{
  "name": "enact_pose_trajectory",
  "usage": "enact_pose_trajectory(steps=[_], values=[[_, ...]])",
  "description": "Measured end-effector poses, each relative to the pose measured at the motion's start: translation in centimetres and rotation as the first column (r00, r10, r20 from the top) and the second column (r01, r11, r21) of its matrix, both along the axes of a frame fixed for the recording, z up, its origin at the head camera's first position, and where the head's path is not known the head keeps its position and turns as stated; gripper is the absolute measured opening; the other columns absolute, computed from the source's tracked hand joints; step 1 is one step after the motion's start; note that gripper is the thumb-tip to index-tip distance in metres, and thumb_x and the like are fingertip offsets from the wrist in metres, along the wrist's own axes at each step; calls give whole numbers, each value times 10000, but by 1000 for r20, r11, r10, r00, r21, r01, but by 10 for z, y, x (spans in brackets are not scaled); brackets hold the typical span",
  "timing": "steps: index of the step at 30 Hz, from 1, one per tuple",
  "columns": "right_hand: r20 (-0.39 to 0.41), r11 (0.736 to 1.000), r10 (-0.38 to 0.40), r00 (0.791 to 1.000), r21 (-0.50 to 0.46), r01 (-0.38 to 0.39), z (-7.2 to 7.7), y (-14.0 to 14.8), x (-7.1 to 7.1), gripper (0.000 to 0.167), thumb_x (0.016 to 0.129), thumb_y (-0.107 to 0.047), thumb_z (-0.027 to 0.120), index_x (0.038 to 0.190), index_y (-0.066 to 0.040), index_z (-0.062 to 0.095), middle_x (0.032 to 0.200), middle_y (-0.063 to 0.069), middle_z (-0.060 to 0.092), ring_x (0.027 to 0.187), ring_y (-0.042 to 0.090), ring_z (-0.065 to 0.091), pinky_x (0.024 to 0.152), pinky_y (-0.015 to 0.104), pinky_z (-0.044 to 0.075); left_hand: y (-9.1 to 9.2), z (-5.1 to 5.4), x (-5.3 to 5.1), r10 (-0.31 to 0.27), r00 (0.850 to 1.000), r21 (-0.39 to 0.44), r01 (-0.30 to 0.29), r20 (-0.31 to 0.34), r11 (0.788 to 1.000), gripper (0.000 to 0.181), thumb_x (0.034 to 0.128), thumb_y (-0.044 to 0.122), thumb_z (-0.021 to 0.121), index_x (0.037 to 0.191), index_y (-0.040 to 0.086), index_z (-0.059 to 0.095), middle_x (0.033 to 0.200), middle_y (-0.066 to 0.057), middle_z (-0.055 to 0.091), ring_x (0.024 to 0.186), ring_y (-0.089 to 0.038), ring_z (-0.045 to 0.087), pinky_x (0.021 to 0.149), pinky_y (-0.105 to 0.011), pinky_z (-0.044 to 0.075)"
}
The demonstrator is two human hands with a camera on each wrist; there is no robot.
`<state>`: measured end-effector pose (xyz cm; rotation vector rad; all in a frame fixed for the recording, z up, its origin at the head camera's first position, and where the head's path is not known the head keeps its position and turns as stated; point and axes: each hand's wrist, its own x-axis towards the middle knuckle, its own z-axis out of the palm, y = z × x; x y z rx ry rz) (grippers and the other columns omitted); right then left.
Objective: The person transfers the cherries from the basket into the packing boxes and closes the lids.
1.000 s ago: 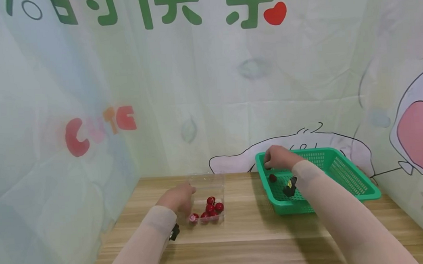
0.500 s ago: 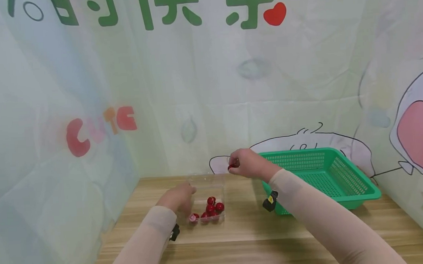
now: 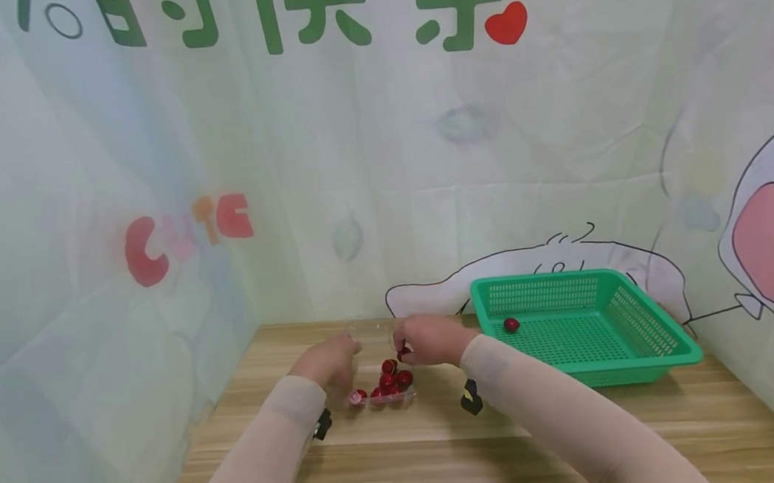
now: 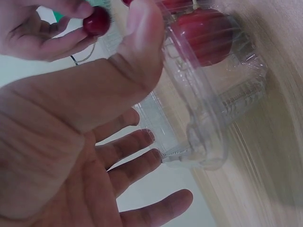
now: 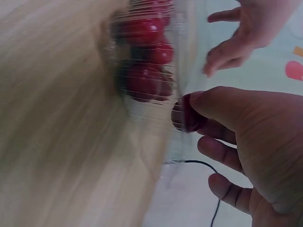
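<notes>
A clear plastic box (image 4: 203, 109) holding several red cherries (image 3: 387, 381) rests on the table. My left hand (image 3: 328, 362) is at the box's left side, the thumb touching the rim and the other fingers loosely extended. Over the right part of the box, my right hand (image 3: 433, 338) pinches a cherry (image 4: 98, 21) between thumb and fingers. In the right wrist view this cherry is beside the box's clear wall. Another cherry (image 3: 511, 325) lies inside the green basket (image 3: 635, 374), near its left wall.
The wood-grain table (image 3: 401, 470) runs up to a printed curtain (image 3: 413, 225) at the back and sides. The basket stands at the right rear, with a gap of table between it and the box. A dark cord (image 5: 218, 203) shows in the right wrist view.
From the basket, my right hand has moved left to the box, with a cherry in its fingers by half a second ago. One cherry stays in the basket. My left hand has kept its place.
</notes>
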<state>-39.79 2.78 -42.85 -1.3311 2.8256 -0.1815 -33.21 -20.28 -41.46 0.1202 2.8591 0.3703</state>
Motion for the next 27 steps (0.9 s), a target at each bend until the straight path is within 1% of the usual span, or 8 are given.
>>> enact_pose_trajectory(steps=[5,8,12,16,18,22,25,27], values=[[28,1000,-13,1000,5,13,-5,5,1,115,1026,-219,871,1124,-159,867,1134,13,853,986,106,741,959,306,670,5,-1,-2,-20,1000,-6,20,-6,1000,872,806,-86,900,1616,97,632,1786,-231,441,1566,-512,535,1151,-633,595],[49,999,-35,998,-4,35,-3,11,1,143,1044,-251,852,1156,-164,865,1139,-14,846,1026,111,756,995,329,674,7,-1,-4,-13,1000,-7,14,3,1000,856,819,-77,907,1612,101,638,1783,-223,449,1544,-493,561,1121,-616,616],[73,995,-82,994,-42,85,10,24,0,90,1079,-263,803,1079,-187,852,1052,-57,823,966,107,743,941,338,676,9,-1,-6,-2,1000,-21,3,14,1000,845,835,-71,913,1614,107,638,1799,-215,432,1555,-486,550,1092,-593,633],[88,980,-163,983,-101,171,27,46,-6,125,1101,-259,767,1009,-203,830,998,-61,816,902,92,727,866,336,670,9,-2,-6,2,1000,-29,-2,12,1000,864,831,-70,916,1624,114,628,1816,-218,405,1600,-516,497,1146,-631,603],[89,962,-233,968,-122,243,35,59,-11,137,1104,-278,761,1010,-202,827,992,-58,813,883,90,717,854,344,668,9,-2,-7,3,1000,-26,-3,10,1000,871,825,-71,918,1625,114,627,1819,-218,400,1605,-525,488,1158,-647,593],[69,915,-374,925,-134,380,49,89,-24,206,1116,-344,735,1041,-172,820,985,-32,815,856,122,714,850,386,660,6,-3,-8,13,1000,-15,-12,10,1000,882,818,-75,916,1628,119,625,1825,-218,389,1596,-534,494,1155,-659,591],[65,882,-443,894,-148,447,55,113,-34,250,1113,-366,729,1071,-136,815,989,1,819,854,159,716,840,412,649,4,-3,-9,8,1000,-12,-8,7,1000,904,799,-89,903,1632,120,621,1836,-228,363,1611,-545,470,1180,-678,567],[73,861,-478,875,-158,484,56,130,-40,258,1109,-368,730,1095,-123,810,1002,15,815,863,177,708,838,417,638,3,-3,-9,3,1000,-8,-3,3,1000,919,782,-102,893,1632,116,619,1839,-237,350,1621,-554,451,1176,-677,568]])
